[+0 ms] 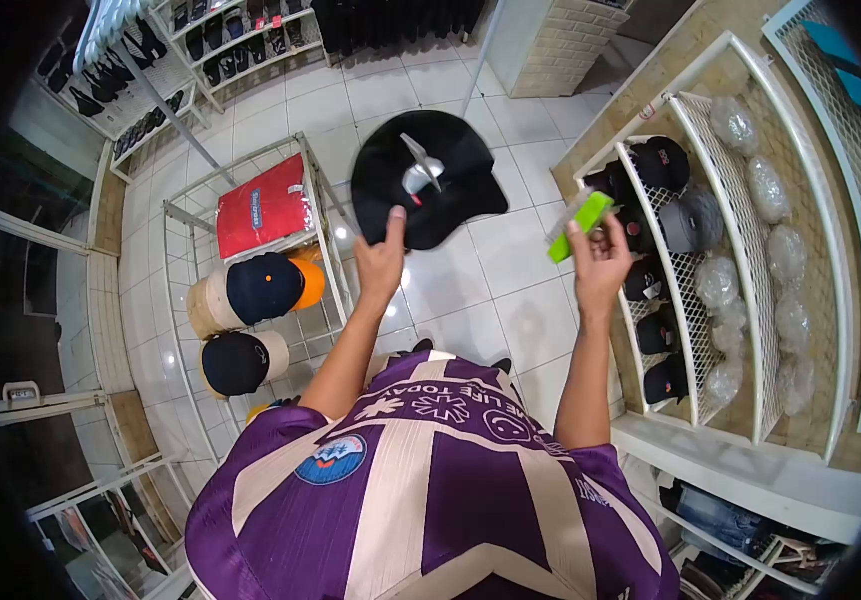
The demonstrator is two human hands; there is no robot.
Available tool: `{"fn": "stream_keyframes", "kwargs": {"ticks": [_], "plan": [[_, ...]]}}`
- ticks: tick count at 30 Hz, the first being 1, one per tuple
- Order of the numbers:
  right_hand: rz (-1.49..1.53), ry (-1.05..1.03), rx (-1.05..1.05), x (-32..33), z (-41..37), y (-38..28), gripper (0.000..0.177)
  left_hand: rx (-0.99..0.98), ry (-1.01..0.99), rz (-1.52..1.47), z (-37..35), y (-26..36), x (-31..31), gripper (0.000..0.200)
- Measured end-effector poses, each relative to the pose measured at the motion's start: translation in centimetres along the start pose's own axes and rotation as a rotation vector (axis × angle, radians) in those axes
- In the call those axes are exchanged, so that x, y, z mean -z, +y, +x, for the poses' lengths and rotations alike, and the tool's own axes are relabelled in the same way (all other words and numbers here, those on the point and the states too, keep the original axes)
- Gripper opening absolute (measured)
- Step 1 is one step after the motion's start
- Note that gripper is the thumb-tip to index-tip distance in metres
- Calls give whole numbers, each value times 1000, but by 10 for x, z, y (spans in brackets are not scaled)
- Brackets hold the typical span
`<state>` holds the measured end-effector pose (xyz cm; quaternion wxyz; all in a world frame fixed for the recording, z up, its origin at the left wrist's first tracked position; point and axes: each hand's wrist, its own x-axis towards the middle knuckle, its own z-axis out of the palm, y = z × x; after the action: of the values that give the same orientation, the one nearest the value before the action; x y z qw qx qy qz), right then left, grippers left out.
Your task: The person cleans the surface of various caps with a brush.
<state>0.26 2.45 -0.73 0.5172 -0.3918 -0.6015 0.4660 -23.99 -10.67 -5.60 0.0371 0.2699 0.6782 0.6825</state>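
Observation:
My left hand (382,258) grips a black cap (370,165) by its near edge, index finger stretched up along it. The cap faces me, with a grey and white design and a small red mark near its middle. Between the fingers and thumb of my right hand (600,262) is a bright green brush (580,226), its pale bristles turned toward the cap. Cap and brush are apart, with floor showing between them. The fingers of my left hand behind the cap are hidden.
At left, a white wire rack (178,212) carries a red packaged garment (260,215) and several caps (265,288). On my right, white mesh shelves (695,290) hold dark caps and clear plastic cap forms (733,125). White tiled floor (525,250) lies ahead.

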Motion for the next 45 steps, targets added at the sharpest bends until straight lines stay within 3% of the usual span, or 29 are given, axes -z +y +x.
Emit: {"fn": "stream_keyframes", "kwargs": {"ticks": [1,2,3,5,7,8,10,11,13,14,17,19,23,24,27,29,31,33,34,37,38,41,43,44,45], "plan": [[0,-2,2,-2,-6,-1,59,48,-130,24,-5,-1,2,46],[-80,-73,129,-6,-11,-3,58,180,-206,87,-8,-6,2,47],[-158,-141,256,-11,-15,-7,57,179,-204,85,-9,-5,2,47],[-152,-159,229,-25,-21,-21,62,33,-218,152,-11,4,-1,47],[-520,-113,385,-39,-27,-44,71,24,-255,187,-13,12,-2,44],[-563,-108,495,-45,-23,-40,77,-35,-292,279,-15,13,-5,41],[-722,-198,561,-52,-16,-39,71,-139,-370,348,-22,25,-9,29],[-835,-248,586,-52,-10,-34,68,-145,-382,342,-24,25,-9,29],[-963,-132,424,-42,5,-11,60,-272,-421,284,-27,24,-9,24],[-1022,-71,398,-37,10,0,59,-214,-441,359,-27,23,-11,19],[-1009,9,439,-43,-3,-7,61,-168,-461,366,-26,19,-14,16],[-883,-201,477,-44,-20,-13,61,-175,-471,365,-26,30,-12,17],[-1135,31,287,10,3,25,60,-183,-509,315,-23,25,-16,25],[-1176,114,264,21,8,26,61,-99,-534,364,-22,22,-15,29],[-956,299,270,13,2,-25,62,-36,-549,419,-19,25,-17,39],[-898,313,244,-7,-7,-41,68,-109,-538,432,-22,34,-23,37],[-603,160,243,-30,-11,-41,70,-113,-584,453,-27,41,-28,34],[-567,91,214,-44,-8,-16,68,-125,-700,357,-33,53,-27,27],[-781,185,367,-37,-3,-2,66,-155,-691,291,-35,46,-28,23],[-916,314,110,-4,16,15,59,-161,-665,338,-30,41,-22,25],[-914,307,110,0,13,15,59,-40,-712,378,-27,48,-18,27],[-716,341,101,-2,5,-8,59,-82,-711,467,-25,43,-17,24],[-749,126,367,-9,-4,-11,60,-122,-720,453,-24,37,-16,24],[-846,110,391,6,3,1,61,-132,-733,381,-22,37,-15,25],[-839,222,327,18,12,16,61,-144,-747,304,-19,39,-16,25]]}}
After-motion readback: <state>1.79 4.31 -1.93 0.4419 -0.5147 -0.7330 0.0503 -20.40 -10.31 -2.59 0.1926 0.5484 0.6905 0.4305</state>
